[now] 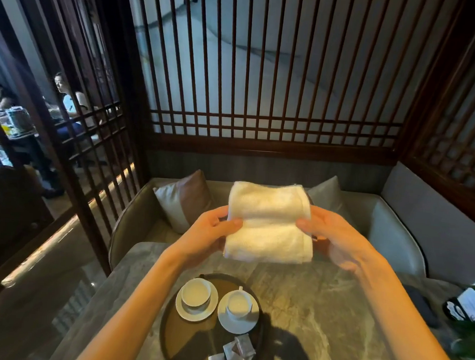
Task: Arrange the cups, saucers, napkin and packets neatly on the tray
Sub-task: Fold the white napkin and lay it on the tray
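Observation:
A folded white napkin (269, 224) is held up in the air above the far end of the table. My left hand (210, 231) grips its left edge and my right hand (330, 237) grips its right edge. Below, a dark round tray (172, 335) lies on the table. Two white cups stand on it, each on its own saucer: the left cup (196, 292) on the left saucer (185, 311), the right cup (239, 303) on the right saucer (229, 324). Several small packets (235, 354) lie loosely at the tray's near right.
The tray rests on a grey marble table (320, 312). A dark flat object (421, 305) and a holder with white items (466, 305) sit at the right edge beside a green plant (472, 337). A cushioned bench (382, 218) with pillows lies beyond. Wooden lattice screens surround the booth.

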`<act>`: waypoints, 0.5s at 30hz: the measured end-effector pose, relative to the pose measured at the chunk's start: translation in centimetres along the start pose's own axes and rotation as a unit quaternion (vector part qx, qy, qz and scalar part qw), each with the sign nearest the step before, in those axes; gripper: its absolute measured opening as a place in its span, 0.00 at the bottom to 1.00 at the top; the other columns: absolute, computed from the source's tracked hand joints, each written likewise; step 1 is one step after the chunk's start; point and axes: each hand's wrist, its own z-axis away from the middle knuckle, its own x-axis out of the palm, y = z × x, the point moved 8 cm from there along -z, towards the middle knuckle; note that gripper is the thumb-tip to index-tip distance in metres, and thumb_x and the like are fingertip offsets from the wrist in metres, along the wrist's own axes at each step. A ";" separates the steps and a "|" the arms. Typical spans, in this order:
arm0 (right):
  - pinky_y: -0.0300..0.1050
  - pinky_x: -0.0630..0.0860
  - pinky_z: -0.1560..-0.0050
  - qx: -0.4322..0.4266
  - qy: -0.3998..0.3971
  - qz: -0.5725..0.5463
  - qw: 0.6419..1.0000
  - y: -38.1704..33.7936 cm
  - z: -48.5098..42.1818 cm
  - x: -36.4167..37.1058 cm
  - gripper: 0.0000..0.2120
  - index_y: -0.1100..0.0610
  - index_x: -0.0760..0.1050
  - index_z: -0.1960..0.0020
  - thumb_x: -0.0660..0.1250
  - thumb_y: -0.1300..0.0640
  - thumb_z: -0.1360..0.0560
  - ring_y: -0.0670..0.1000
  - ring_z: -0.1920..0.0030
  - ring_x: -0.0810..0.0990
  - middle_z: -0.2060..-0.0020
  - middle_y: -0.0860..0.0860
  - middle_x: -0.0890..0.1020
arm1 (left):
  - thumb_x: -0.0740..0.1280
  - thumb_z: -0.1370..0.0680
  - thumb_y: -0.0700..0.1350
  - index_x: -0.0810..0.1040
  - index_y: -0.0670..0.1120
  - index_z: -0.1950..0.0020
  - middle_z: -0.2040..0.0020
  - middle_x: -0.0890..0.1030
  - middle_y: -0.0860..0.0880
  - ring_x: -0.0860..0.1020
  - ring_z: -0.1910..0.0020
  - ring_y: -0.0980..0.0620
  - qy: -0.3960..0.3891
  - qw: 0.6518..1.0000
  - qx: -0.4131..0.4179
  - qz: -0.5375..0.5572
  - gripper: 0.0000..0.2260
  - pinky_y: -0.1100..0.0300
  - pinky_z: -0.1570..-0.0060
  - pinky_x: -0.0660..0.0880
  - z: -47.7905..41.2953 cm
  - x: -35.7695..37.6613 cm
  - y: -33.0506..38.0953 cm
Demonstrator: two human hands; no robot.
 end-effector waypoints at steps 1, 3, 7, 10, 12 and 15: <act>0.48 0.80 0.49 -0.032 0.016 0.004 0.999 -0.7 0.1 -0.2 0.20 0.51 0.81 0.40 0.77 0.55 0.31 0.55 0.41 0.82 0.43 0.53 0.85 | 0.68 0.22 0.47 0.80 0.52 0.38 0.41 0.82 0.47 0.81 0.40 0.43 0.002 1.000 0.021 -0.011 0.13 0.50 0.48 0.82 0.1 0.2 0.4; 0.44 0.80 0.53 -0.107 0.044 0.011 0.993 -2.0 0.5 -0.4 0.16 0.49 0.83 0.43 0.74 0.62 0.28 0.54 0.44 0.84 0.47 0.52 0.86 | 0.67 0.21 0.45 0.81 0.53 0.40 0.43 0.84 0.48 0.82 0.42 0.44 0.011 0.998 0.058 -0.036 0.11 0.53 0.50 0.82 0.2 0.2 1.1; 0.38 0.81 0.55 -0.223 0.041 0.044 0.973 -4.5 1.9 0.5 0.14 0.49 0.86 0.51 0.69 0.65 0.28 0.48 0.47 0.86 0.49 0.49 0.87 | 0.67 0.21 0.45 0.82 0.52 0.40 0.43 0.84 0.49 0.82 0.42 0.45 0.009 0.989 0.126 -0.073 0.11 0.58 0.52 0.82 0.5 0.4 3.3; 0.37 0.80 0.55 -0.256 0.016 0.094 0.962 -5.6 2.7 1.2 0.16 0.48 0.85 0.55 0.67 0.67 0.24 0.49 0.43 0.84 0.45 0.50 0.86 | 0.66 0.21 0.40 0.83 0.50 0.44 0.37 0.81 0.48 0.78 0.35 0.44 -0.013 0.986 0.154 -0.066 0.10 0.52 0.47 0.82 0.6 0.4 4.3; 0.36 0.80 0.55 -0.267 0.005 0.107 0.958 -6.1 2.9 1.6 0.16 0.47 0.85 0.56 0.66 0.67 0.25 0.49 0.42 0.83 0.45 0.49 0.86 | 0.64 0.20 0.35 0.84 0.49 0.50 0.35 0.79 0.48 0.75 0.33 0.42 -0.026 0.984 0.166 -0.054 0.12 0.47 0.46 0.81 0.8 0.5 4.5; 0.38 0.79 0.51 -0.295 -0.006 0.105 0.950 -6.6 2.9 2.2 0.26 0.47 0.84 0.60 0.61 0.77 0.28 0.51 0.42 0.82 0.46 0.49 0.85 | 0.62 0.21 0.32 0.84 0.49 0.57 0.37 0.80 0.48 0.75 0.33 0.40 -0.023 0.985 0.169 -0.041 0.16 0.55 0.52 0.83 1.2 0.8 4.6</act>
